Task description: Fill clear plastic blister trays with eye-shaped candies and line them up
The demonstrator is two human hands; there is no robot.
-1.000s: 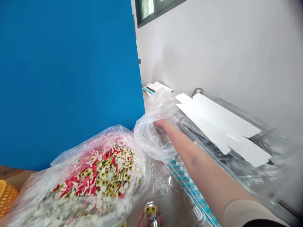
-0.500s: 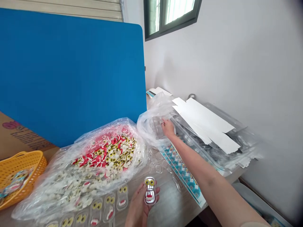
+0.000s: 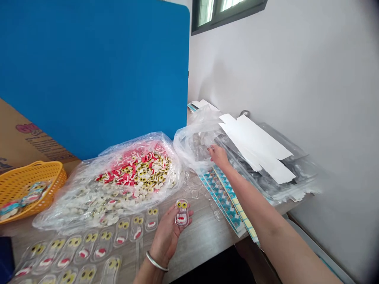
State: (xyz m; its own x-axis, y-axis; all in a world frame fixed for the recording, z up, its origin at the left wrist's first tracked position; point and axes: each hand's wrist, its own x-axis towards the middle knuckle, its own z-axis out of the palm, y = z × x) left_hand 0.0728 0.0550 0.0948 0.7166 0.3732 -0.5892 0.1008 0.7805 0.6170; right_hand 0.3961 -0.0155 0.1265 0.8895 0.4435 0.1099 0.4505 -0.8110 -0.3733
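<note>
My left hand (image 3: 168,232), with a bangle at the wrist, grips a small clear plastic blister case (image 3: 181,219) holding two yellow googly eyes and a red-and-white mouth piece. My right hand (image 3: 218,155) is at the mouth of a clear plastic bag (image 3: 187,142) with clear plastic pieces in it. Its fingers are curled together, and whatever is between them is hidden. Left of my hands lies a big clear bag (image 3: 89,197) of loose eyes and red-and-white mouths. Rows of filled blister cases (image 3: 100,246) lie on the table in front of it.
A yellow basket (image 3: 56,185) with packed items stands at the left. White card sheets (image 3: 254,142) lie on plastic packaging by the wall. Printed blue card strips (image 3: 220,201) reach the table's front edge. A blue board (image 3: 94,79) stands upright behind.
The view has tilted down and shows more filled cases. My left hand still holds the blister case; my right hand stays at the bag's mouth, slightly shifted, its fingers curled.
</note>
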